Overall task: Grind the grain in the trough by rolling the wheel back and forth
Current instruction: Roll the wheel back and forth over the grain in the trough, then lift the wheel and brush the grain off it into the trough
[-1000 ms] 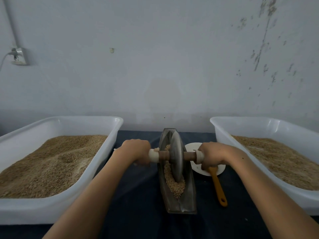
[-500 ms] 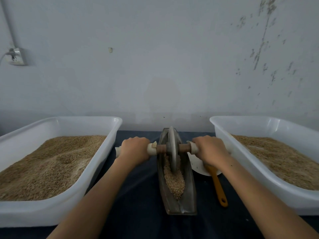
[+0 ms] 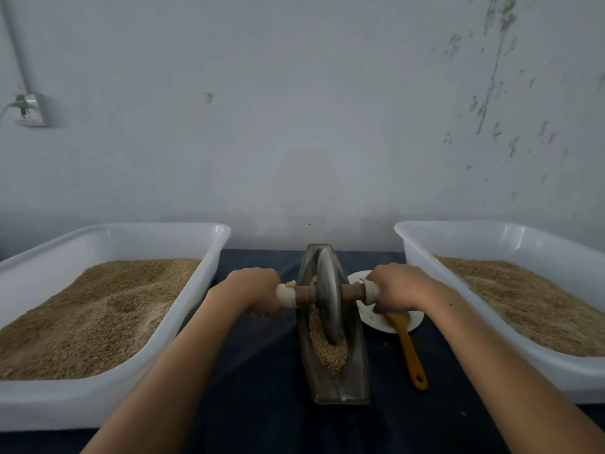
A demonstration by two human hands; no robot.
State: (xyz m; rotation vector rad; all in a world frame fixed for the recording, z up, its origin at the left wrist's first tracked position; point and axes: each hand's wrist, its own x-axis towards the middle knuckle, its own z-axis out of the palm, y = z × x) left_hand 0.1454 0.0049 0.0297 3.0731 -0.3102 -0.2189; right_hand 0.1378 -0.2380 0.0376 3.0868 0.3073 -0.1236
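Both hands, left (image 3: 253,291) and right (image 3: 397,290), grasp the wheel (image 3: 328,298)'s axle, hiding its ends; the wheel's bottom sinks into grain (image 3: 327,347) in the trough (image 3: 355,368).

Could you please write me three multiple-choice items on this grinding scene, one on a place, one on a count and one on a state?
1. Where does the orange-handled tool lie?
A. right of the trough
B. inside the left tub
C. on the wheel

2. How many white tubs of grain stand on the table?
A. one
B. two
C. four

3. What are the hands doing?
A. resting flat on the table
B. each gripping one end of the wheel's axle
C. scooping grain

Answers: 1 A, it lies beside the trough, its head on the white plate. 2 B, a left tub and a right tub. 3 B, left hand and right hand flank the wheel.
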